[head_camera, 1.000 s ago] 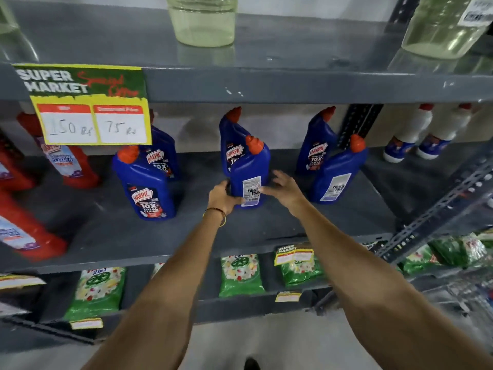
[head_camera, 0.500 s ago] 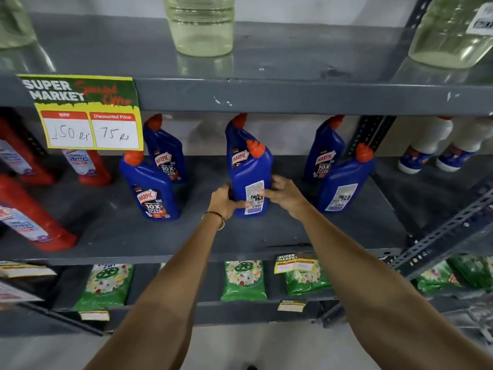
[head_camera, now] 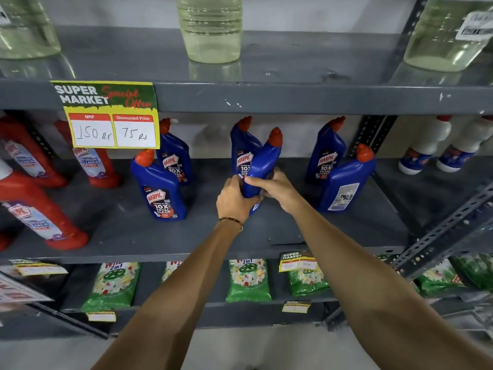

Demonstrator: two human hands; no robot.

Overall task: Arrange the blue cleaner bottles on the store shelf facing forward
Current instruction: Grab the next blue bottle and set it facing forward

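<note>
The plastic cleaner bottles at centre were deep blue with orange-red caps. Bottles at left were red with pale labels. The metal shelf was dull grey; its yellow-and-green price tag carried white boxes.

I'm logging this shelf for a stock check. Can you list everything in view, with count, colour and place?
Blue plastic cleaner bottles with orange caps: six, middle shelf; five standing, one held, side on.
Red plastic cleaner bottles: at least four, middle shelf, left.
White bottles with red caps: two, middle shelf, far right.
Clear bottles of pale yellow liquid: three, top shelf.
Green printed packets: several, bottom shelf.
Yellow and green price sign: one, top shelf edge, left.
Small price tags: several, lower shelf edges.
Grey metal shelving: three levels.
Left hand: grips the held bottle low; thin bracelet on wrist.
Right hand: grips it from the right.
</note>
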